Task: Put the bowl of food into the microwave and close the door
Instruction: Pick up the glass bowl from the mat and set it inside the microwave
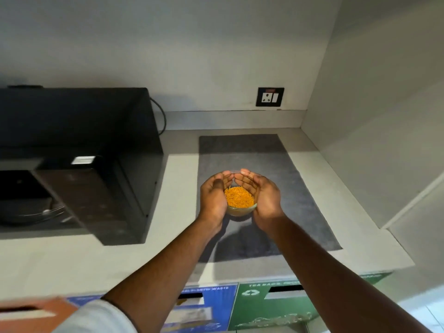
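Both hands are cupped round the bowl (pixel 241 207), the left hand (pixel 212 200) on one side, the right hand (pixel 264 199) on the other, fingers curled over its rim at the far side. It's a clear glass bowl, filled with thin orange strands of food (pixel 239 197), held just above a grey mat (pixel 262 155) whose surface shows its shadow. The mat lies on the pale bench (pixel 72 258). Off to the left sits the black microwave (pixel 79 121), its door (pixel 96 198) swung open toward the viewer, the glass turntable (pixel 31 212) showing inside. On the back wall, a socket (pixel 270 96).
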A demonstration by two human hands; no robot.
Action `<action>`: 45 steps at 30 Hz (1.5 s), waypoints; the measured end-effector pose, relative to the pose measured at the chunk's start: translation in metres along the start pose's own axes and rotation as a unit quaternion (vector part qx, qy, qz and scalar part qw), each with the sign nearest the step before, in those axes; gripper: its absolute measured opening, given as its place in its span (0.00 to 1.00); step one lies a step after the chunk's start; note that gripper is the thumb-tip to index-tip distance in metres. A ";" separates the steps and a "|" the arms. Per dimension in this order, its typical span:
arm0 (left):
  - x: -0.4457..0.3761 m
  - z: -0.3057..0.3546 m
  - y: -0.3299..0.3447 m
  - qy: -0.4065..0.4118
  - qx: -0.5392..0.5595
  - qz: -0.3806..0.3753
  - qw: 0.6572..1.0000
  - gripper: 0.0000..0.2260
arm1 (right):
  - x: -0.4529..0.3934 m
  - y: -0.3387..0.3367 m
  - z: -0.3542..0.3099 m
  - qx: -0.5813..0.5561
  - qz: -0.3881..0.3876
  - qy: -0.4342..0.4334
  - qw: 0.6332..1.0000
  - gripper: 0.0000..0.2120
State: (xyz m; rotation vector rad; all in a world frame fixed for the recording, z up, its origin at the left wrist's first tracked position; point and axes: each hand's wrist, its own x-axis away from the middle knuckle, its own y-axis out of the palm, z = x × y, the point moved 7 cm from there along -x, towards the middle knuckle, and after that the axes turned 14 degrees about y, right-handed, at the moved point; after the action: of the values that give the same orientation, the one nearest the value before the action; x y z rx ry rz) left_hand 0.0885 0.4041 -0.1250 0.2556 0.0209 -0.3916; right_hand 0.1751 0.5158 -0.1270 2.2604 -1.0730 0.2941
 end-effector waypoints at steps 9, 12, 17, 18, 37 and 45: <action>0.064 0.079 -0.057 0.006 -0.035 0.023 0.999 0.16 | 0.090 0.045 0.012 0.021 -0.008 0.000 1.000 0.16; 0.078 0.096 -0.083 0.018 -0.023 0.032 0.999 0.16 | 0.111 0.065 0.026 0.052 -0.027 0.004 0.998 0.17; 0.086 0.111 -0.132 0.017 -0.013 0.060 0.998 0.17 | 0.135 0.102 0.050 0.068 -0.040 0.008 0.997 0.16; 0.087 0.113 -0.145 0.022 -0.012 0.066 0.998 0.17 | 0.140 0.112 0.058 0.066 -0.046 0.006 0.997 0.16; 0.078 0.152 -0.393 0.017 -0.014 0.075 0.997 0.16 | 0.205 0.296 0.228 0.065 -0.093 0.024 0.993 0.14; 0.043 0.160 -0.471 0.017 0.023 0.096 0.995 0.15 | 0.202 0.370 0.270 0.067 -0.115 0.034 0.991 0.14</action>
State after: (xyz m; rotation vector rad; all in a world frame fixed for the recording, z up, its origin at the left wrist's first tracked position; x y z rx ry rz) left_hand -0.0552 -0.0729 -0.0875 0.3079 0.0212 -0.1968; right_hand 0.0080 0.0449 -0.0915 2.4470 -0.7694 0.3532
